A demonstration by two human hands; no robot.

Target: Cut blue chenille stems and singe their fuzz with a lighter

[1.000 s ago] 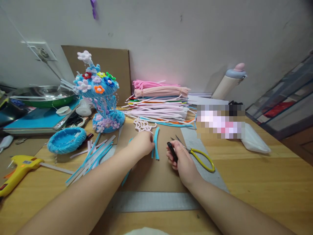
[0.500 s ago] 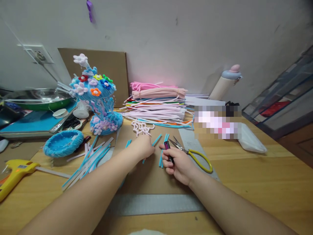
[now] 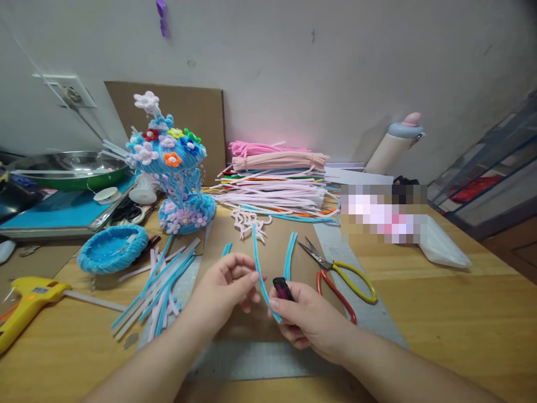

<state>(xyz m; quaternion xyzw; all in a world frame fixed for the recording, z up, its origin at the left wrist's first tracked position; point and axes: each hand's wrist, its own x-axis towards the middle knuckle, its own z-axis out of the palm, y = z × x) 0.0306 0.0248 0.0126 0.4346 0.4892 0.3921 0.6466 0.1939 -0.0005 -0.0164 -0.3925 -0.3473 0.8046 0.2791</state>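
Note:
A light blue pipe cleaner (image 3: 257,258) stands up in a slight curve between my hands. My right hand (image 3: 308,313) is closed around a black lighter with a purple patch (image 3: 282,287), and its thumb pins the pipe cleaner's lower end. Loosely curled, my left hand (image 3: 229,282) has its fingers apart, the thumb tip close beside the strip; contact is hard to make out. Behind the right hand lie a few blue pipe cleaner pieces (image 3: 290,252) and pliers with yellow and red handles (image 3: 325,263). A white looped pipe cleaner piece (image 3: 247,221) rests beyond, on the cardboard (image 3: 218,238).
Cut blue and white strips (image 3: 157,291) lie left, near a yellow glue gun (image 3: 39,291) and a blue fuzzy bowl (image 3: 113,249). A flower-covered blue craft piece (image 3: 168,151) stands behind. Bundled pipe cleaners (image 3: 272,179) line the wall; a bottle (image 3: 392,145) stands right.
My left hand has drawn back, and a blue pipe cleaner now reaches my right hand, which still holds the lighter. The view has shifted slightly; the pliers' red handle now shows.

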